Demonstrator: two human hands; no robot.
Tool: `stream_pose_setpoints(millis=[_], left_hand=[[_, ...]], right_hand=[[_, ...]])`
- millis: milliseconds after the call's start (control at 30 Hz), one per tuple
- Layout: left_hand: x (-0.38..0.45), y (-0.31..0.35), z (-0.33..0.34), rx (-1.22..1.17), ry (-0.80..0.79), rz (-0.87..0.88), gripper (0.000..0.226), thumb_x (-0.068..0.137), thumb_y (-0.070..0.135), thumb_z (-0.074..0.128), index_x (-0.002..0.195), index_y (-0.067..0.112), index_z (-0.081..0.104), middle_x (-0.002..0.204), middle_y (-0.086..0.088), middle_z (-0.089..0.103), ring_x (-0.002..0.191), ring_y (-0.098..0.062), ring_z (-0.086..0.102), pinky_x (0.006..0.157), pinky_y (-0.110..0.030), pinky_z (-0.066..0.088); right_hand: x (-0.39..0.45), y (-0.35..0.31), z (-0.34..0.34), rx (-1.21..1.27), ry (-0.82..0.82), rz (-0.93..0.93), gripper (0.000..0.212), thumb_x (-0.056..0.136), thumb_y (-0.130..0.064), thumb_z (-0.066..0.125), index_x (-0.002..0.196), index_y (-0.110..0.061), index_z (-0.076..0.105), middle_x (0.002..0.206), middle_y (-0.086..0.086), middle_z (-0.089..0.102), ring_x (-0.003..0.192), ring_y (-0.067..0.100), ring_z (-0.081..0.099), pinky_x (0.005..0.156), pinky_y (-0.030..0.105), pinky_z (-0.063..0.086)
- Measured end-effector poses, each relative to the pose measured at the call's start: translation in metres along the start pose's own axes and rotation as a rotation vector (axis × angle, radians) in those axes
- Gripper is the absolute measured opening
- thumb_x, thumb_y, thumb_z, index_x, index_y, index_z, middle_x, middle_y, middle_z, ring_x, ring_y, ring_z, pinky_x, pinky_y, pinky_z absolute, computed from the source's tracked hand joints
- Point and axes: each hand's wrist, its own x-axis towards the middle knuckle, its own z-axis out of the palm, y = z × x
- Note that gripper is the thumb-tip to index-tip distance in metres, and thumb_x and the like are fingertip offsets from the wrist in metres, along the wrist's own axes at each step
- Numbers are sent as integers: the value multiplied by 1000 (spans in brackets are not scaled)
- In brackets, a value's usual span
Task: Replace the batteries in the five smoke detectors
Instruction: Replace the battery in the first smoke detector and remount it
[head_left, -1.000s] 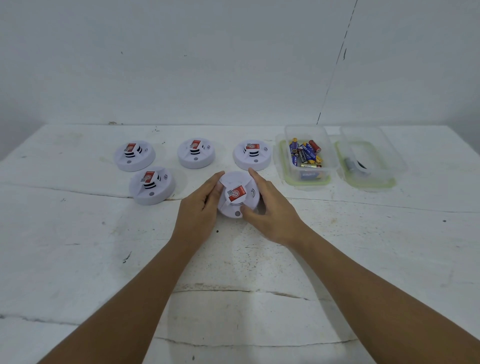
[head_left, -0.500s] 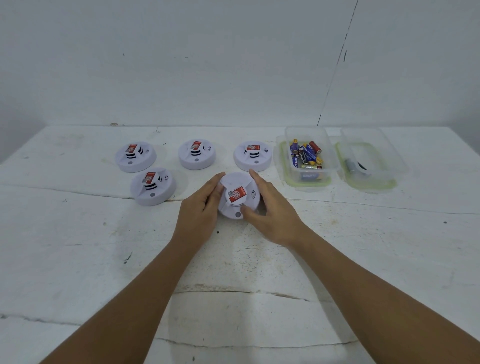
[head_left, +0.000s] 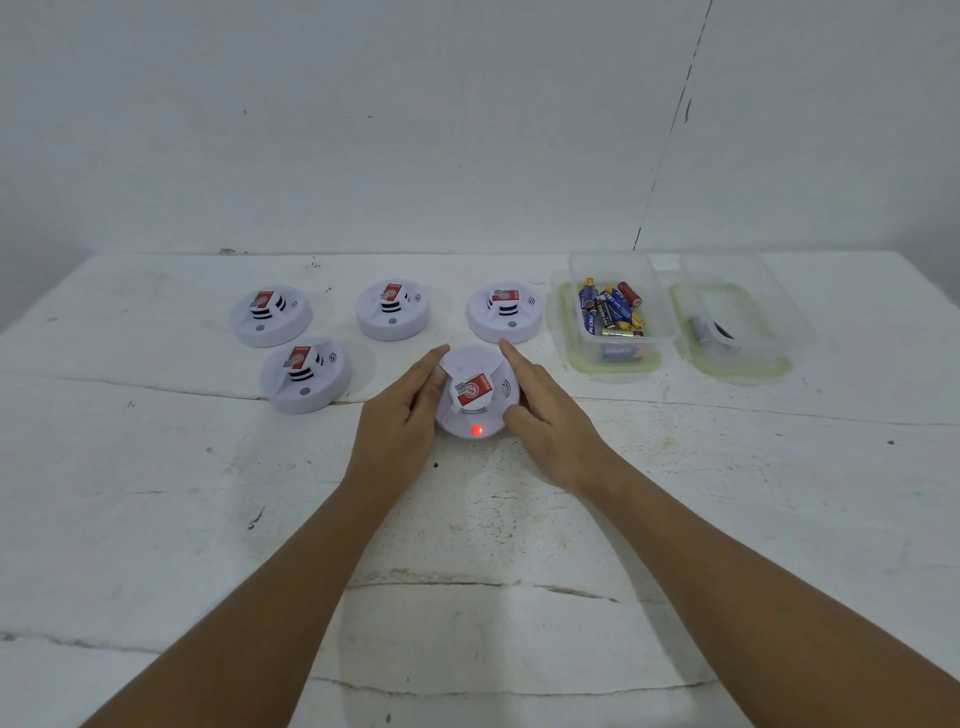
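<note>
Five smoke detectors sit on a worn white table (head_left: 156, 519), all face up, each with a red sticker on its raised centre. Three form a row toward the far edge: far-left detector (head_left: 270, 314), far-middle detector (head_left: 393, 309), far-right detector (head_left: 505, 312). A fourth, the near-left detector (head_left: 305, 374), lies just in front of the far-left one. The fifth, the held detector (head_left: 475, 395), is at the middle of the table, nearer the person than the row, resting on the surface. A red light (head_left: 476, 430) glows on its near rim.

Left hand (head_left: 397, 421) grips the held detector's left side, fingers curled against the rim. Right hand (head_left: 550, 421) grips its right side, forefinger stretched along the far edge, thumb pressed at the near right rim. Both forearms reach in from the near edge.

Toward the far right corner: a clear battery tub (head_left: 613, 306) with a green-lined rim, holding a loose heap of batteries (head_left: 613, 309) in blue, red, gold and black. Just beside it to the right, a second clear tub (head_left: 737, 317), same green lining, holding a grey cylindrical item (head_left: 701, 329) and something dark next to it; too unclear to identify. The far-right detector is near the battery tub, not touching.
</note>
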Motion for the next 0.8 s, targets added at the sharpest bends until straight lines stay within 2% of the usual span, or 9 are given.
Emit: stream_pose_setpoints(millis=[67,133,267,433,567,700,800], left_hand=[[0,-1,0,2,-1,3,41,110,36,47,149,29,55,148,18,56,118,32,42,96,6,31],[0,0,0,5,-2,5,41,110,37,47,149,30,55,147,20,56,118,32,42,96,6,31],[0,-1,0,14,0,10,42,109,38,46,149,30,55,147,19,57,119,31,43,97,5,32],[0,-1,-1,5,1,8,42,109,39,47,149,30,55,147,19,57,122,28,44,97,5,32],[0,-1,-1,-2,-3,10,42,109,39,47,149,30,55,148,18,57,130,17,47,98,4,33],[0,0,-1,-7,0,9,42,109,39,47,149,30,55,147,19,57,123,27,45,97,4,33],[0,-1,-1,0,4,15,42,109,39,47,149,30,55,148,18,57,128,18,47,98,4,33]], right_hand=[[1,1,1,-10,-1,0,86,82,-50,40,164,-38,19,144,-19,48,130,-6,44,114,35,40],[2,1,1,-17,-7,-5,87,81,-52,41,164,-39,18,146,-15,49,129,-3,46,113,38,42],[3,2,2,-27,0,-19,87,81,-51,43,164,-40,18,147,-16,48,130,-1,46,112,39,44],[4,4,3,-49,4,-14,87,82,-51,44,163,-41,16,138,-10,53,123,5,51,106,42,49],[5,5,4,-56,6,-19,85,84,-50,47,163,-42,16,138,-11,53,124,7,52,106,43,50],[5,4,4,-69,6,-18,85,85,-50,48,163,-43,15,139,-14,52,126,6,50,106,43,50],[5,4,4,-69,8,-11,85,85,-50,49,163,-43,15,139,-14,52,126,6,50,106,43,50]])
